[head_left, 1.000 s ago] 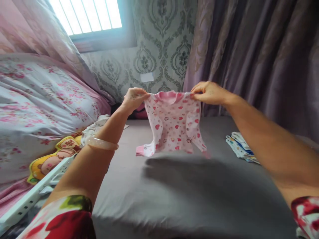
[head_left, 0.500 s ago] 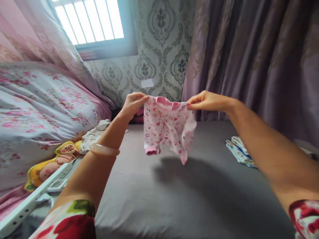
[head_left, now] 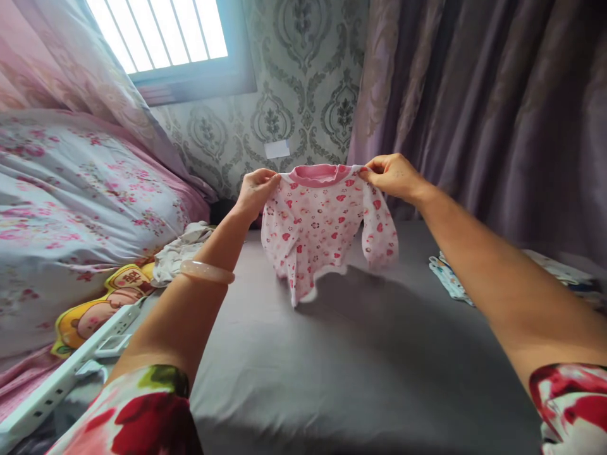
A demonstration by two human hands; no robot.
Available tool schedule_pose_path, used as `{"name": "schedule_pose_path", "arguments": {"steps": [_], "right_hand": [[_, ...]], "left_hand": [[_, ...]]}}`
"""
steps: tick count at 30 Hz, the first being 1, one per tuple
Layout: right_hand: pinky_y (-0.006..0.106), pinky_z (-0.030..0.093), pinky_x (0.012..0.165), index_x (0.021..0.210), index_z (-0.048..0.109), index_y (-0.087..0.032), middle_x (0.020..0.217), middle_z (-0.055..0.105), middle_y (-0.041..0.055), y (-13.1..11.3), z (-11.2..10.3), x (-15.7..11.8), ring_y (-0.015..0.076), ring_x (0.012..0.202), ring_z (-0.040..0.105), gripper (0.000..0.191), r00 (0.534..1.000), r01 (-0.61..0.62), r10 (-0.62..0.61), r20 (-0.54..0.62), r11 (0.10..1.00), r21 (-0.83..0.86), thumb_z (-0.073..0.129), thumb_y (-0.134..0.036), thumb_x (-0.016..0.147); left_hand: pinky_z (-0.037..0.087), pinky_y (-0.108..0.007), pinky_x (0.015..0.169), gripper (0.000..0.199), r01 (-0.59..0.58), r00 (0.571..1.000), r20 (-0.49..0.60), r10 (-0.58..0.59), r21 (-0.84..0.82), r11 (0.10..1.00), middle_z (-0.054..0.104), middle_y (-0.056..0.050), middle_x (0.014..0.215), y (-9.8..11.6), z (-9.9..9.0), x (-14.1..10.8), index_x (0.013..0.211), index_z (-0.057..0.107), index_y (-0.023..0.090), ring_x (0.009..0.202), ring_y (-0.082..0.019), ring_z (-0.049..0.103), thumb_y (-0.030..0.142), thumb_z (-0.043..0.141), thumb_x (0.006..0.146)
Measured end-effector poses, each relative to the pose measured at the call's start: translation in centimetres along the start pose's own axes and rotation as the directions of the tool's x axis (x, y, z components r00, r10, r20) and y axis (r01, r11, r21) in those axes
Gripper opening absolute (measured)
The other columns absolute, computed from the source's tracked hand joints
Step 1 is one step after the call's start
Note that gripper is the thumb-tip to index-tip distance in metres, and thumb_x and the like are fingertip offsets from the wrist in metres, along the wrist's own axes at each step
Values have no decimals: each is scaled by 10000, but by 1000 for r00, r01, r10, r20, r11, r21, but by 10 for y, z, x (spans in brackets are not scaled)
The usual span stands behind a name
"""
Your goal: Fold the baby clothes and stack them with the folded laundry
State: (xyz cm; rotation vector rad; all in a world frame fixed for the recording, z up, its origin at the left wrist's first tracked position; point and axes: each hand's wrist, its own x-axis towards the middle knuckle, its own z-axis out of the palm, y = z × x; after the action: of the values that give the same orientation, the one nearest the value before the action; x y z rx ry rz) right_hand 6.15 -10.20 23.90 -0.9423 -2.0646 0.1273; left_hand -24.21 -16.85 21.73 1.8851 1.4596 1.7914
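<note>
A small white baby shirt (head_left: 317, 218) with pink hearts and a pink collar hangs in the air between my two hands. My left hand (head_left: 256, 191) pinches it at the left shoulder, and my right hand (head_left: 394, 177) pinches the other shoulder. One sleeve dangles loose below my right hand. The shirt's lower edge is blurred and swings above the grey sheet (head_left: 303, 373), where its shadow falls.
Folded clothes (head_left: 450, 278) lie on the bed at the right, partly behind my right forearm. At the left are a white power strip (head_left: 71, 373), a yellow cartoon cushion (head_left: 90, 319), a crumpled pale cloth (head_left: 177, 253) and a floral quilt (head_left: 85, 196).
The shirt has spread wider and its front now shows flat, its hem swinging. My right hand has risen slightly, and the view has shifted a little.
</note>
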Motion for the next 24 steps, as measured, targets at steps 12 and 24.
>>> {"name": "schedule_pose_path", "arguments": {"steps": [12, 24], "right_hand": [[280, 464, 533, 864, 698, -176, 715, 658, 42, -29, -14, -28, 150, 604, 558, 442, 987, -162, 154, 52, 957, 242, 620, -609, 819], [275, 461, 484, 888, 740, -218, 735, 708, 43, -65, -77, -61, 137, 539, 568, 514, 885, -367, 305, 351, 922, 126, 725, -680, 663]], "left_hand": [[447, -339, 865, 113, -232, 905, -222, 364, 458, 858, 544, -22, 862, 31, -6, -33, 883, 610, 224, 981, -185, 546, 328, 566, 871], [430, -426, 904, 179, -392, 838, 20, 546, 718, 575, 567, -57, 901, 88, -60, -80, 860, 701, 237, 969, -241, 543, 373, 585, 857]]}}
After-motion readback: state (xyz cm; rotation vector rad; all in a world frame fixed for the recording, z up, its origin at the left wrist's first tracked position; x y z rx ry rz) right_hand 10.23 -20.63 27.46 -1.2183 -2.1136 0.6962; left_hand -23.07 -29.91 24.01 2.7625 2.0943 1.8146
